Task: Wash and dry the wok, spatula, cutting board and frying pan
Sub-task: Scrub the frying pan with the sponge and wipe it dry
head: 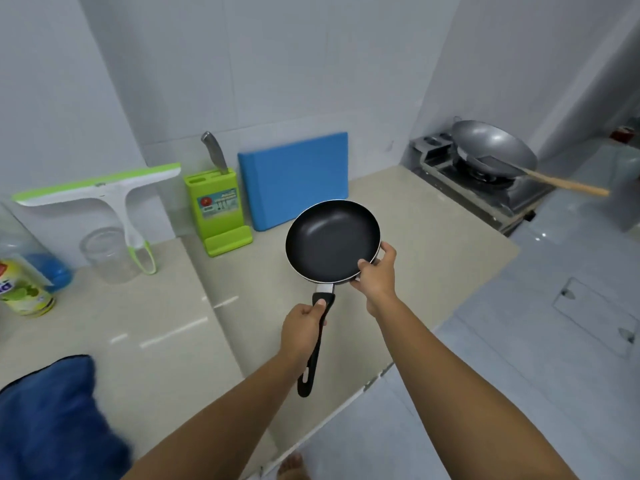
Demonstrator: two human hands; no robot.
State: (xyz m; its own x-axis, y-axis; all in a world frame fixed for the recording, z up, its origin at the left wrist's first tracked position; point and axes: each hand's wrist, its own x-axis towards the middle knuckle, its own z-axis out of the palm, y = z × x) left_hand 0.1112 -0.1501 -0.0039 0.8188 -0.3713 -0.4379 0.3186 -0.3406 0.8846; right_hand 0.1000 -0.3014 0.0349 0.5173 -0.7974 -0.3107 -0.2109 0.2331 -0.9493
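Head view showed the left hand (304,322) gripping the pan (332,241) by its handle, right hand (375,271) pinching its rim above the bench (433,230); a wet grip might slip.

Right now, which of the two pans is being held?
The small black frying pan: the left hand grips its handle, the right hand holds its rim. The grey wok sits on the stove.
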